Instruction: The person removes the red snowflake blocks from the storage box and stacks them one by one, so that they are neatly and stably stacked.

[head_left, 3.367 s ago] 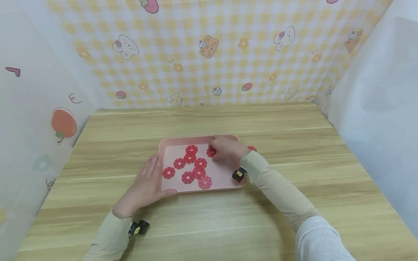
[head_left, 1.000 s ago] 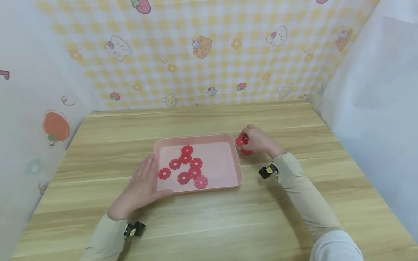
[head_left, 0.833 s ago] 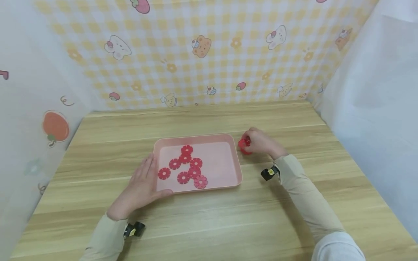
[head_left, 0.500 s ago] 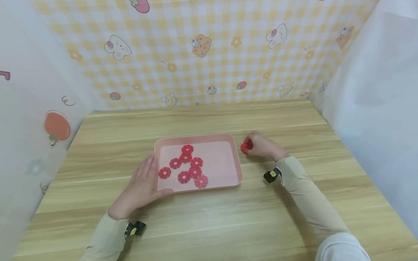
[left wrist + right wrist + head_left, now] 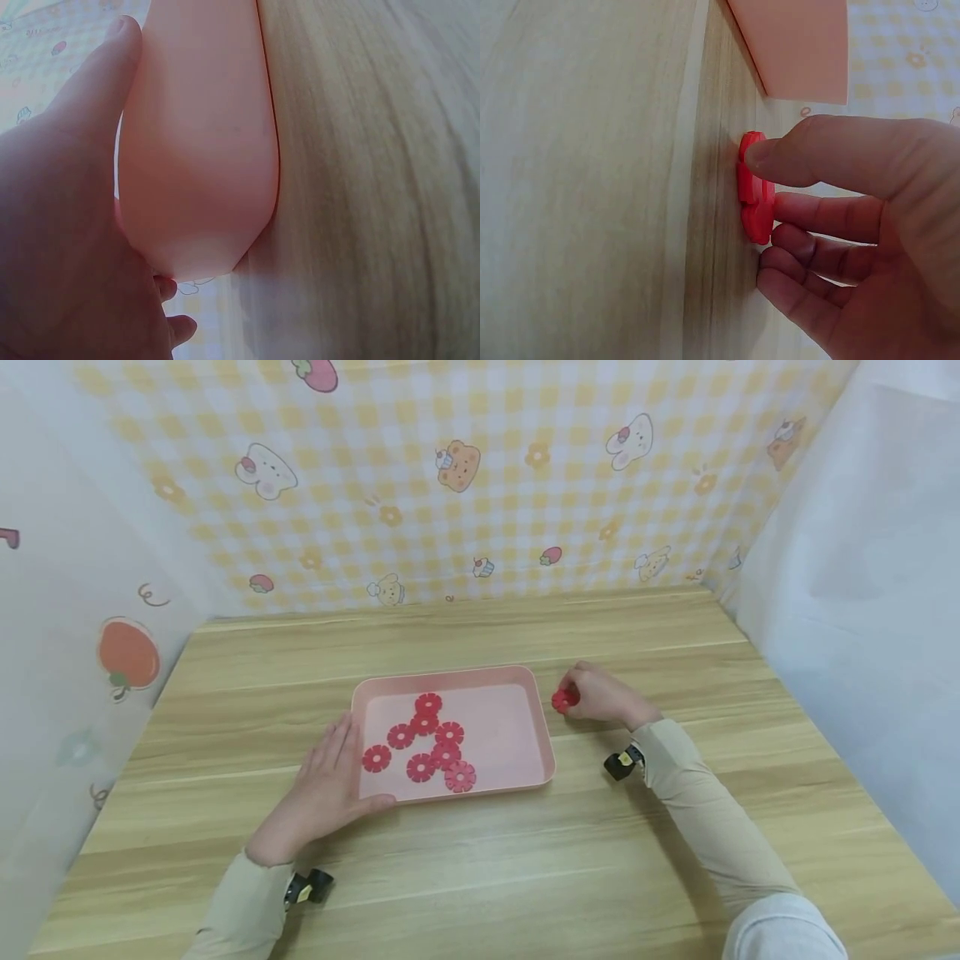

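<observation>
A shallow pink tray lies on the table with several red, slotted snowflake discs scattered over its left half, some overlapping. My left hand rests on the tray's near left corner, fingers straight along the left side and thumb across the front rim. The left wrist view shows that palm and thumb against the outer wall. Just right of the tray, my right hand pinches red snowflake discs, stacked flat at the table surface. Its thumb lies on the top of the stack, with the other fingers curled at its side.
The wooden table extends around the tray on all sides. A yellow checked cloth with cartoon prints stands behind the far edge, and pale sheets hang at the left and right.
My right hand has carried a snowflake disc from the tray to the right and lowered it onto another one on the table. My left hand has stayed at the tray's corner.
</observation>
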`<action>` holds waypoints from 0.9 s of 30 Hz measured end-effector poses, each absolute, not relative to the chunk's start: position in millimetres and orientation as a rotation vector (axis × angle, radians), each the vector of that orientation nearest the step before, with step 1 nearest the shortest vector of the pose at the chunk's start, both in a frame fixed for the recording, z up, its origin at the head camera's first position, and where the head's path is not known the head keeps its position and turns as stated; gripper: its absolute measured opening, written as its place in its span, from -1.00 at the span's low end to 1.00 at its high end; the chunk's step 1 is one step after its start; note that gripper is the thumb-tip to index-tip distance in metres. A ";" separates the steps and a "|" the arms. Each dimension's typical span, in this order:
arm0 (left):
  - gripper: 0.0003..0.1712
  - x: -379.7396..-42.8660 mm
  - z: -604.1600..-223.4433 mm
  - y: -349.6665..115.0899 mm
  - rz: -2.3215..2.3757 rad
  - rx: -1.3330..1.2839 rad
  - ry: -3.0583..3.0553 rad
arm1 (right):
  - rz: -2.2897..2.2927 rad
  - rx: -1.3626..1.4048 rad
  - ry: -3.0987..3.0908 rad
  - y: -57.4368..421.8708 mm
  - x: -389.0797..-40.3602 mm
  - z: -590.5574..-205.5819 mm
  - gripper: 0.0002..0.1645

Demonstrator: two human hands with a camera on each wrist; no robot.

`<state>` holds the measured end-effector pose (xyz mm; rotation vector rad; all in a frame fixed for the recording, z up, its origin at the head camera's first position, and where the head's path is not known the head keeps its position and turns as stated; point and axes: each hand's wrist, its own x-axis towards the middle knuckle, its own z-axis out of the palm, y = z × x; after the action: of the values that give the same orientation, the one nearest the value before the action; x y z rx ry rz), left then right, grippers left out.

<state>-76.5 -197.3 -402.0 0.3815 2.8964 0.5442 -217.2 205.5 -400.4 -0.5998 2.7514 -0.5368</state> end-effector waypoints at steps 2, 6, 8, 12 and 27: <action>0.41 -76.1 -401.7 -197.4 0.556 0.379 2.894 | -0.542 -0.602 2.746 205.4 -217.3 -400.5 -0.53; 0.41 -75.6 -401.0 -197.3 0.564 0.375 2.891 | -0.554 -0.629 2.751 206.1 -217.3 -400.5 -0.57; 0.41 -75.6 -400.7 -197.3 0.559 0.379 2.893 | -0.559 -0.636 2.752 205.5 -217.4 -398.4 -0.59; 0.40 -75.7 -400.7 -197.6 0.547 0.388 2.901 | -0.555 -0.664 2.741 200.4 -218.8 -388.1 -0.58; 0.41 -76.3 -401.5 -197.9 0.550 0.382 2.904 | -0.454 -0.806 2.677 152.7 -223.5 -343.1 -0.60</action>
<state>-76.3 -197.9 -401.5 0.3820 2.9043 0.5504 -223.5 152.7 -343.1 -0.8058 2.6770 -0.4542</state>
